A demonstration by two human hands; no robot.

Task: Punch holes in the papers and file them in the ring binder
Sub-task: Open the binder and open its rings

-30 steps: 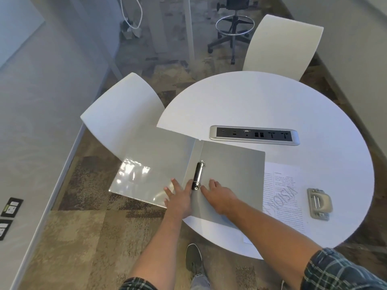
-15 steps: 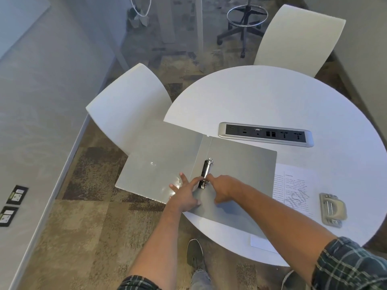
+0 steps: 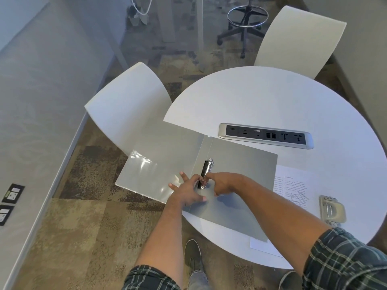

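A grey ring binder (image 3: 240, 164) lies open on the round white table (image 3: 272, 97), its left cover hanging over the table's edge. Its metal ring mechanism (image 3: 206, 170) runs along the spine. My left hand (image 3: 187, 191) and my right hand (image 3: 222, 182) meet at the near ring, fingers pinching it from either side. Printed papers (image 3: 293, 185) lie partly under the binder's right cover. A grey hole punch (image 3: 332, 210) sits to the right of the papers.
A silver power and socket strip (image 3: 266, 136) is set in the table beyond the binder. White chairs stand at the left (image 3: 125, 105) and far side (image 3: 297, 40). A rolling stool (image 3: 245, 24) stands on the carpet beyond. My shoe (image 3: 192, 252) shows below the table edge.
Both hands went from lying flat beside the mechanism to pinching its near ring with the fingertips. The view has shifted slightly.
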